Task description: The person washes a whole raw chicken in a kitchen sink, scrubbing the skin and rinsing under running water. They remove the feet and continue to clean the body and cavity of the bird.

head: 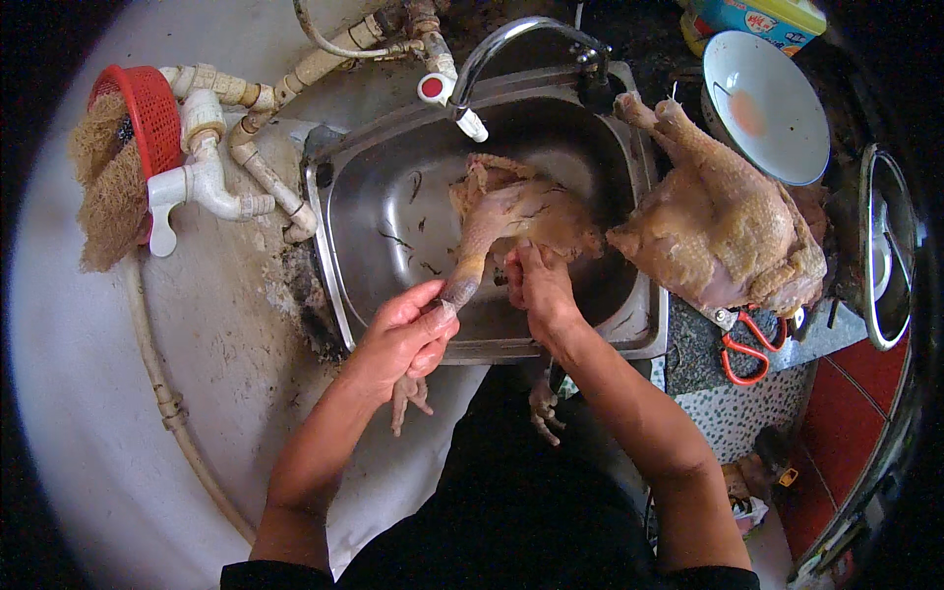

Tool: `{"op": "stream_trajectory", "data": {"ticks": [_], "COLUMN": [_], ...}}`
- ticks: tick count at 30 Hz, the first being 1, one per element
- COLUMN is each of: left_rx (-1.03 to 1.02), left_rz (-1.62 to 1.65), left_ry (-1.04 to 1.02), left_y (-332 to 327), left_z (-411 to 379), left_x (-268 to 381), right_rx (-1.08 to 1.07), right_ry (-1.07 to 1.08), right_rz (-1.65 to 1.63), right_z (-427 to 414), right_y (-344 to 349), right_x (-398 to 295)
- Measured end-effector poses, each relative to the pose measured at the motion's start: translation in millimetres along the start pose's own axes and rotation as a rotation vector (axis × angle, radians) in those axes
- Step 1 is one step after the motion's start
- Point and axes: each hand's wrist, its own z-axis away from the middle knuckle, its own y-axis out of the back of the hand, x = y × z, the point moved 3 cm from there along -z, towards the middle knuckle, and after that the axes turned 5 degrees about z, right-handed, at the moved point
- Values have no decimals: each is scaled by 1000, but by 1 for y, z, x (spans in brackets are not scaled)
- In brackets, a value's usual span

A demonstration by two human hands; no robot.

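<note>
A plucked chicken [538, 210] lies in the stainless steel sink [354, 243], its feet hanging over the front rim. My left hand [413, 328] grips one leg [463, 287] around the shank, and that foot [410, 398] shows below my fist. My right hand [540, 284] is against the underside of the body with its fingers curled. Whether those fingers pinch skin or a feather is hidden. Another foot [544, 409] dangles past the sink's front edge beneath my right forearm. Dark feather bits [398, 240] are scattered on the sink floor.
A chrome faucet [516, 29] arches over the sink. On the right counter rests a second plucked bird [730, 221], with red-handled scissors [748, 350] partly beneath it and a white bowl [774, 110] behind. White pipes and a tap [214, 184] line the left wall beside a red basket [151, 118].
</note>
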Motion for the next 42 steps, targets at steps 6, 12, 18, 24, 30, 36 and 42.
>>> {"op": "stream_trajectory", "data": {"ticks": [6, 12, 18, 24, 30, 36, 42], "left_rx": [-66, -3, 39, 71, 85, 125, 124], "left_rz": [234, 159, 141, 100, -3, -18, -49], "left_ry": [19, -35, -30, -27, 36, -43, 4], "left_y": [-11, -11, -13, 6, 12, 26, 32], "left_z": [10, 10, 6, 17, 26, 20, 21], "left_x": [5, -9, -15, -17, -6, -19, -21], "right_rx": [-242, 105, 430, 314, 385, 196, 376], "right_ry": [-141, 48, 218, 21, 847, 729, 758], "right_rz": [-53, 256, 376, 147, 1175, 1122, 1058], "right_z": [11, -43, -50, -8, 16, -21, -19], "right_y": [-32, -29, -13, 8, -3, 14, 34], "right_x": [-3, 15, 22, -6, -51, -33, -43]}}
